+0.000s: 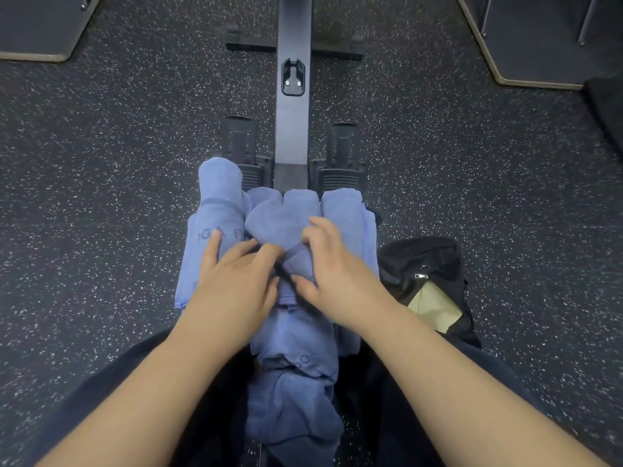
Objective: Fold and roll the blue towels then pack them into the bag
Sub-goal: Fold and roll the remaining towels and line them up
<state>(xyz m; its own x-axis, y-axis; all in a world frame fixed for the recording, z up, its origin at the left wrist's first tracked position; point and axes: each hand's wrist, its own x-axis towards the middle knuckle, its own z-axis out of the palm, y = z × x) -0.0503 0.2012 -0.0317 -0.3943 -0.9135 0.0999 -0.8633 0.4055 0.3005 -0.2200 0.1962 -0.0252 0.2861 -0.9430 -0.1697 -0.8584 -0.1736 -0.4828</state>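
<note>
Several rolled blue towels lie side by side in front of me: one at the left [220,193], a middle roll [269,220] and one at the right [342,210]. A flat blue towel [188,271] lies under them. A loose blue towel [293,382] runs from the rolls down over my lap. My left hand [236,281] and my right hand [337,274] meet on the near end of the middle roll, fingers curled and pinching the towel fabric between them. A black bag [428,264] lies open to the right, showing a tan lining.
A black rowing-machine rail [292,123] with two footrests [340,153] runs away from me. Speckled dark rubber floor [118,163] surrounds everything. Dark platforms with pale edges sit at the far left [37,32] and the far right [539,45].
</note>
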